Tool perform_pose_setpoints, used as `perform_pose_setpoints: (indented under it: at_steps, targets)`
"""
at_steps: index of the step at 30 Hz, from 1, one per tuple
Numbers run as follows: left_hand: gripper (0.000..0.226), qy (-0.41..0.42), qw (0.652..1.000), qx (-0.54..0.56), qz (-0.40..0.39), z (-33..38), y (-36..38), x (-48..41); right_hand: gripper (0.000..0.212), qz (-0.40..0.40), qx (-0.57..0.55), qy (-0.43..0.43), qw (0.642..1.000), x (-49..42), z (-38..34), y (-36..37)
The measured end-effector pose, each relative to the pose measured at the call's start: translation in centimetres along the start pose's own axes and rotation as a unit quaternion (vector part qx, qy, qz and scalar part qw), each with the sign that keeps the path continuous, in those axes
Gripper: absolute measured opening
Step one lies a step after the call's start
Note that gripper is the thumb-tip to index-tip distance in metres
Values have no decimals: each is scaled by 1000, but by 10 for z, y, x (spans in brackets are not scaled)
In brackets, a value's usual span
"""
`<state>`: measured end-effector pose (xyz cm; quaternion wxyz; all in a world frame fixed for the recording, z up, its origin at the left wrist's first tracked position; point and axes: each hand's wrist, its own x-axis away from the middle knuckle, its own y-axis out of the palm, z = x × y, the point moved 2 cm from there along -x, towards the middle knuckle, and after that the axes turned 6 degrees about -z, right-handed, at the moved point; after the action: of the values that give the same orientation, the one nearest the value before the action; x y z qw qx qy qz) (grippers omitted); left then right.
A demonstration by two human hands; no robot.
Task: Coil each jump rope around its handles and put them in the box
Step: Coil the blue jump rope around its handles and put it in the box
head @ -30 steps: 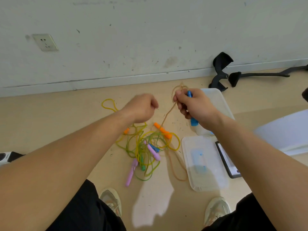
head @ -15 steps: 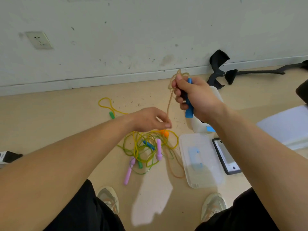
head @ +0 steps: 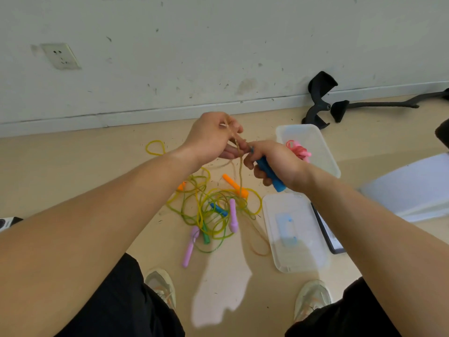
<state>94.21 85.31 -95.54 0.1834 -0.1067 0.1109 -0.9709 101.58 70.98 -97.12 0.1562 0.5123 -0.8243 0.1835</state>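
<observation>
I'm seeing right hand (head: 274, 164) gripping the blue handle (head: 268, 175), left hand (head: 213, 139) pinching the tan rope (head: 240, 171) just beside it. Right wrist is partly covering the box (head: 313, 135), pink rope (head: 297, 150) lying inside. Rope tangle (head: 213, 207) is lying on the floor below, lid (head: 294, 232) beside it.

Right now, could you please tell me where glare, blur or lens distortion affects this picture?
Head view: a pale patch brightens the floor between the shoes; the tan cord blurs at the left hand; the right hand's blue handle reads clearly; the wide lens swells both forearms.
</observation>
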Motion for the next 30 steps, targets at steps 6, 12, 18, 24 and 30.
perform_pose_setpoints:
  at_steps: [6,12,18,24,30]
  targets:
    - [19,-4,998,51,30,4,-7,1,21,34,181,-86,979,-1,-6,6]
    - [17,-6,990,-124,-60,-9,-7,2,29,122,8,-108,987,-1,-17,-10]
    - [30,-28,957,-218,-190,-38,22,7,30,64,-61,-117,989,3,-24,-7]
    - [18,-23,948,-264,-178,-47,20,6,25,130,-137,-151,970,7,-32,-17]
    - [23,-5,993,-79,-93,-16,6,0,20,175,49,-16,983,7,-9,-27]
